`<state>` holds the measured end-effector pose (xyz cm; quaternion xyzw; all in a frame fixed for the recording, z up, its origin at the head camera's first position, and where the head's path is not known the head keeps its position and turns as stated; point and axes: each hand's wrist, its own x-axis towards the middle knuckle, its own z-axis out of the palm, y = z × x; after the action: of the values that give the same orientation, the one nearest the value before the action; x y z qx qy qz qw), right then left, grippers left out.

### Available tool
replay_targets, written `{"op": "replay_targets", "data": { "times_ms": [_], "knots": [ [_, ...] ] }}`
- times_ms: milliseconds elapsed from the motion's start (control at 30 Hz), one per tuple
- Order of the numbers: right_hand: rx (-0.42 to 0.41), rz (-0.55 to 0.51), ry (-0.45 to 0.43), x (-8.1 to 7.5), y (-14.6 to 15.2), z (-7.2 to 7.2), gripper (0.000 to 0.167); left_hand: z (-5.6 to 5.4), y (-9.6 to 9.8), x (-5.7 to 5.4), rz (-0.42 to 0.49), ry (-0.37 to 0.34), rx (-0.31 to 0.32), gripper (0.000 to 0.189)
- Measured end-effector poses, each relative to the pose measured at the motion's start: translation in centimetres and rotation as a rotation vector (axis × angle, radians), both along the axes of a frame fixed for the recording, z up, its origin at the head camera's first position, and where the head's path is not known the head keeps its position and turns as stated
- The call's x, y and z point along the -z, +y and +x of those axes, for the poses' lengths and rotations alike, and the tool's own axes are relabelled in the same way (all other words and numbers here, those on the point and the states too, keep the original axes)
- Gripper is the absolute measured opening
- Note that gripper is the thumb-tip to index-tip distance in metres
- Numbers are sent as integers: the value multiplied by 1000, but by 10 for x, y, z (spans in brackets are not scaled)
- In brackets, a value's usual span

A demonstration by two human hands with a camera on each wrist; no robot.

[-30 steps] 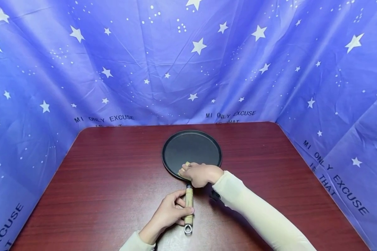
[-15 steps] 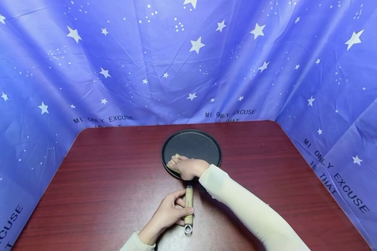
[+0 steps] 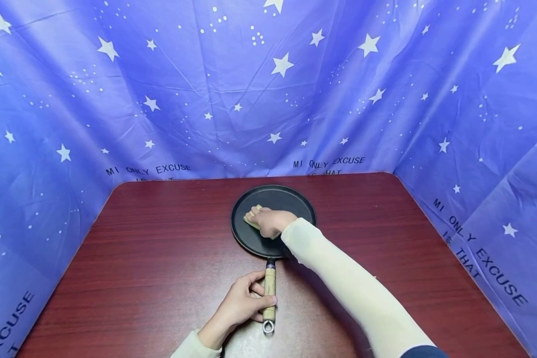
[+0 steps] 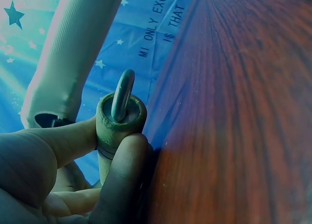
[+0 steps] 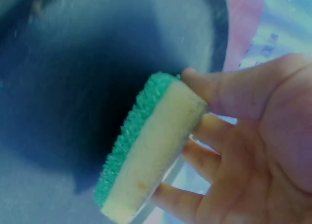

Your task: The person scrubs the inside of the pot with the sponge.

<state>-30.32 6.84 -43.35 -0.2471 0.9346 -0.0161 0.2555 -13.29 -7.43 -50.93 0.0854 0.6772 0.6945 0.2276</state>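
Observation:
A round black flat pan [image 3: 286,199] lies on the table, its wooden handle [image 3: 270,286] pointing toward the person. My left hand [image 3: 241,303] grips that handle, thumb on top and fingers round the side. In the left wrist view the handle's end with its metal hanging loop [image 4: 123,95] sticks out between thumb and fingers. My right hand [image 3: 270,221] holds a sponge [image 3: 252,222] over the left middle of the pan. The right wrist view shows the sponge [image 5: 153,146] as pale foam with a green scouring layer facing the pan, held between thumb and fingers.
The dark red wood-grain table [image 3: 161,258] extends around the pan on all sides. Behind it and at both sides hangs a blue cloth [image 3: 232,74] with white stars and lettering. The right sleeve [image 3: 349,278] crosses the table's right half.
My right hand has moved the sponge from the pan's near edge, first leftward, then away toward the pan's middle. The left hand and the handle stay in place.

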Motion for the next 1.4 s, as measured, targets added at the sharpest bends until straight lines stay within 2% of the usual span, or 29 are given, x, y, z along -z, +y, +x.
{"op": "replay_targets", "data": {
  "times_ms": [200,333,533,767,867,967,1133,1267,1333,1400],
  "knots": [
    [53,-13,11,5,15,-19,72,0,0,-1,-7,-3,8,75],
    [86,-25,21,7,27,-24,72,0,1,-1,-4,-6,8,75],
    [166,-37,18,9,39,-21,74,1,1,0,5,-10,6,75],
    [278,-36,32,9,28,-5,68,0,0,0,-17,4,5,76],
    [255,-17,46,5,19,2,63,0,0,0,-15,4,2,76],
    [191,-16,53,2,14,9,58,-1,0,-1,-9,-1,-1,76],
    [86,-115,41,-1,17,23,58,-1,-1,-1,0,-9,-4,75],
    [-43,-158,66,-2,28,37,57,0,-1,-1,3,-12,-2,75],
    [-65,-153,62,-2,33,44,57,-1,-1,0,0,-12,0,75],
    [-51,-143,35,-4,38,51,59,0,0,0,-4,-8,3,75]
  ]
}}
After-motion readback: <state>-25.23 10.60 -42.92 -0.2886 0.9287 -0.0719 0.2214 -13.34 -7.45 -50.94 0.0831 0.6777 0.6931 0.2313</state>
